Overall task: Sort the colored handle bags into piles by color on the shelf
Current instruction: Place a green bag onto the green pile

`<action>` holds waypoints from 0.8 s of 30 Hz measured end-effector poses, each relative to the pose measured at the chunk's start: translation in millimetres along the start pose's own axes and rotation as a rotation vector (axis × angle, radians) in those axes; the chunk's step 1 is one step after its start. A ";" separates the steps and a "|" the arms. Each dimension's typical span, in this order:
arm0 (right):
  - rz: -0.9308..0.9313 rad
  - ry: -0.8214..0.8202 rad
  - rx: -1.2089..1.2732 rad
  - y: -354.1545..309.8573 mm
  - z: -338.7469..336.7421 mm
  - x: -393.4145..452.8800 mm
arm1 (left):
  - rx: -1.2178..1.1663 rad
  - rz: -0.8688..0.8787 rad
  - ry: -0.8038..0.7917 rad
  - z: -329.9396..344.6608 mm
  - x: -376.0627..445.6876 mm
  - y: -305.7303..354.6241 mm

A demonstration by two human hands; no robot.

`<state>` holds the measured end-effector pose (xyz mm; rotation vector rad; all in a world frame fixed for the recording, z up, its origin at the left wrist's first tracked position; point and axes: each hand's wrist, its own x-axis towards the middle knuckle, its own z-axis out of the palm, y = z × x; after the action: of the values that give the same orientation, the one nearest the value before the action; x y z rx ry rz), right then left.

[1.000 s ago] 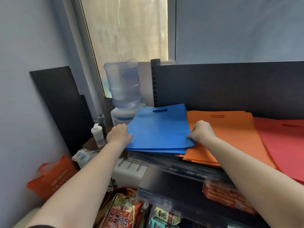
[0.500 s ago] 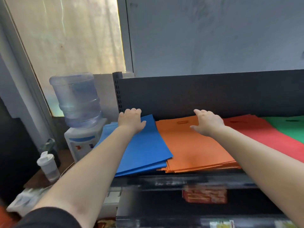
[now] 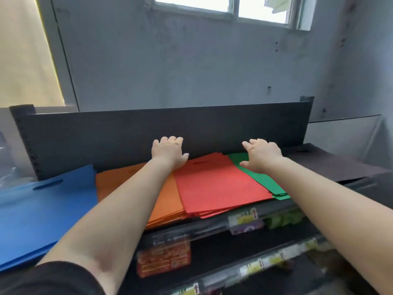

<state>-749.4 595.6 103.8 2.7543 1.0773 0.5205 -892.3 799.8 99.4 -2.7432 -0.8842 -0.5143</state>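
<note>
Both bare forearms reach forward toward 12 o'clock, roughly parallel. Left hand [image 3: 169, 153] palm down, fingers relaxed, thumb out toward 3 o'clock. Right hand [image 3: 262, 155] palm down, fingers slightly spread, thumb toward 9 o'clock.

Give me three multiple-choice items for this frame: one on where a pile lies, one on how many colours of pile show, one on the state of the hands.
1. Which pile lies between the orange pile and the green pile?
A. blue B. red C. dark brown

2. How many differently coloured piles show on the shelf?
A. three B. four C. five

3. How are the two hands?
A. both gripping a bag B. both spread open, fingers straight C. one clenched in a fist

Answers
1. B: the red pile overlaps the orange one and lies on the green one's edge.
2. C: the blue pile, orange, red, green and the dark brown pile.
3. B: the left hand and the right hand are flat, holding nothing.
</note>
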 end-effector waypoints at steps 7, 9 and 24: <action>0.142 -0.049 -0.055 135.9 23.9 -42.2 | -0.108 0.146 -0.017 2.7 17.8 156.9; 0.196 -0.075 -0.047 168.9 29.2 -56.5 | -0.119 0.216 -0.031 2.3 22.6 199.1; 0.593 -0.207 -0.113 378.6 79.4 -109.8 | -0.240 0.653 -0.025 8.0 85.6 481.9</action>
<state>-556.6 242.9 95.5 2.9129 0.1673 0.3280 -537.7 463.0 80.2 -3.0172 0.1062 -0.4701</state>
